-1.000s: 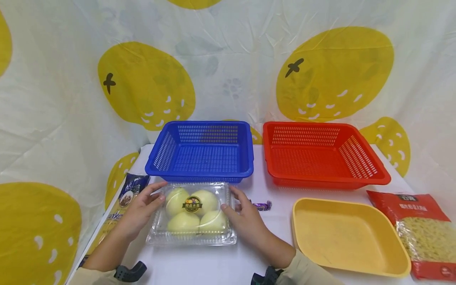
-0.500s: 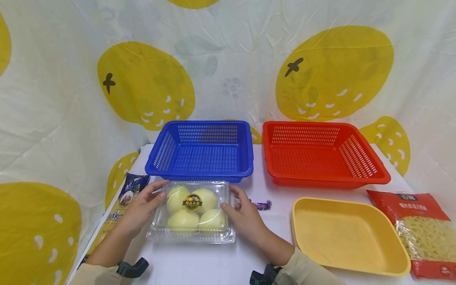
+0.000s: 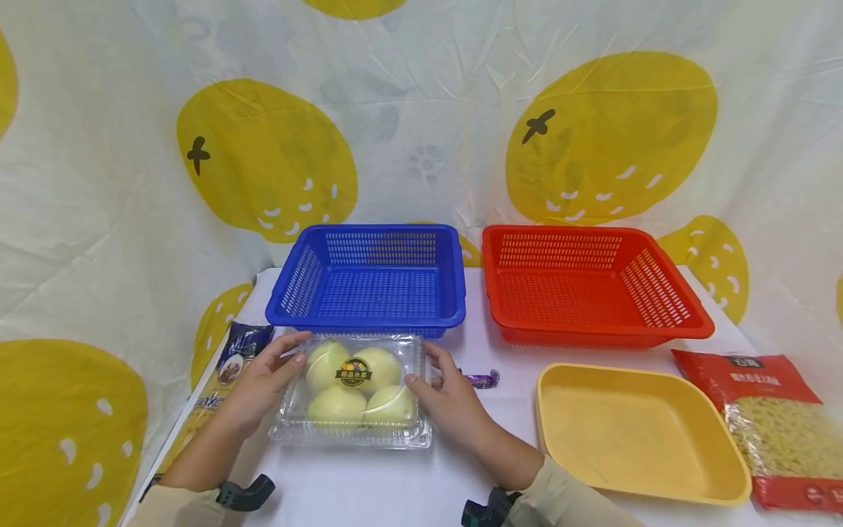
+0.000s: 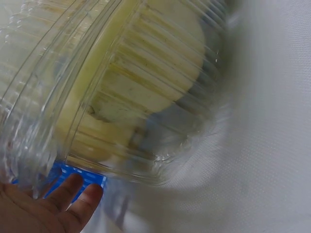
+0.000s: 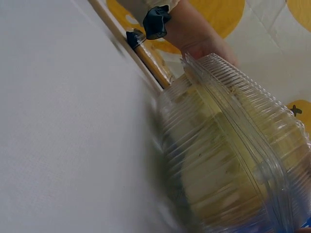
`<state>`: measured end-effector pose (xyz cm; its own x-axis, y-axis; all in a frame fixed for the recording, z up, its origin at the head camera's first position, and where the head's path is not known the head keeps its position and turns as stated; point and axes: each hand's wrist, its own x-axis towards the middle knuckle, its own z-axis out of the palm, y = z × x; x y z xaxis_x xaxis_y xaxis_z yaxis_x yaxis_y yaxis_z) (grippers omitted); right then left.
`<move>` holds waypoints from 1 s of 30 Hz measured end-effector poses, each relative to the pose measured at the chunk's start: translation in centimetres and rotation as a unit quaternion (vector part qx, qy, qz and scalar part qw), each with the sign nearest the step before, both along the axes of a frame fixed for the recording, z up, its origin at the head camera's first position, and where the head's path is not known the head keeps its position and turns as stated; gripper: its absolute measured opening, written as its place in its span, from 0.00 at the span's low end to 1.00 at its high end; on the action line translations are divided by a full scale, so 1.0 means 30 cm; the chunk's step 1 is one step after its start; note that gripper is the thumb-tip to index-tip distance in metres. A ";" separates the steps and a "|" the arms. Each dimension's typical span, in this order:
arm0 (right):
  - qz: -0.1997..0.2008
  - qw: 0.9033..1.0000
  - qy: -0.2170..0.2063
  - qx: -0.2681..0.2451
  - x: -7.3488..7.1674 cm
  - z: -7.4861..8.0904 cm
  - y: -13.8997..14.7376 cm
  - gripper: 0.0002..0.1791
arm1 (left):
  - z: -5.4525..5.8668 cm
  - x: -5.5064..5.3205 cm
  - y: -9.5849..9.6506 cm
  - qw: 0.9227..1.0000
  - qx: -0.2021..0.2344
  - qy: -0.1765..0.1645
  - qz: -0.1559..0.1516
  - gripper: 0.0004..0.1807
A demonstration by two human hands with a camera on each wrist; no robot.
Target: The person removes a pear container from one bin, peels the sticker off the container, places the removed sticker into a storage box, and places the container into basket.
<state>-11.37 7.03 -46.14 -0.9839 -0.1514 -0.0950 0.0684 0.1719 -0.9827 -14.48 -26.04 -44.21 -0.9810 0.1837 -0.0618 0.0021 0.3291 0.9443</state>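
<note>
A clear plastic clamshell box [image 3: 408, 437] with a round label holds several pale yellow-green fruits [image 3: 337, 404]. It sits in front of the blue basket [image 3: 365, 320]. My left hand [image 3: 262, 380] grips the box's left side, thumb at the upper edge and fingers toward the far corner. On the opposite side my right hand [image 3: 454, 399] holds the box, its thumb on the lid's edge and its other fingers partly hidden behind the side wall. Ribbed box walls [image 4: 160, 63] fill much of the left wrist view, close beside the left fingertips [image 4: 90, 196].
A red basket [image 3: 596, 333] stands at the back right. Nearer on the right are a yellow tray [image 3: 632, 432] and a red pasta bag [image 3: 777, 432]. A small purple-wrapped item [image 3: 484, 380] lies beyond the right hand. A long pasta packet [image 3: 227, 366] lies along the left edge.
The head view has turned slightly right. Both hands keep their hold on the box, and its near edge sits very slightly farther away.
</note>
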 end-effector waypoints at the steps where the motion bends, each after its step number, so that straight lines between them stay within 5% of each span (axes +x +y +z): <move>1: -0.003 1.000 0.004 0.011 0.000 0.003 0.001 0.39 | 0.000 0.001 0.000 1.000 -0.001 0.003 -0.001 0.27; 10: -0.038 0.989 0.052 0.130 0.021 0.082 0.025 0.42 | 0.000 -0.003 -0.003 1.000 0.002 0.008 -0.012 0.27; 17: 0.002 0.976 0.119 0.183 0.047 0.148 0.023 0.39 | 0.007 0.002 -0.002 1.000 -0.003 0.002 -0.010 0.27; 23: 0.087 0.946 0.213 0.226 0.046 0.182 0.009 0.38 | 0.010 0.003 0.000 1.000 0.000 -0.003 -0.013 0.28; 30: 0.178 0.903 0.268 0.286 0.012 0.217 -0.012 0.39 | 0.009 0.006 0.002 1.000 0.004 -0.006 -0.010 0.28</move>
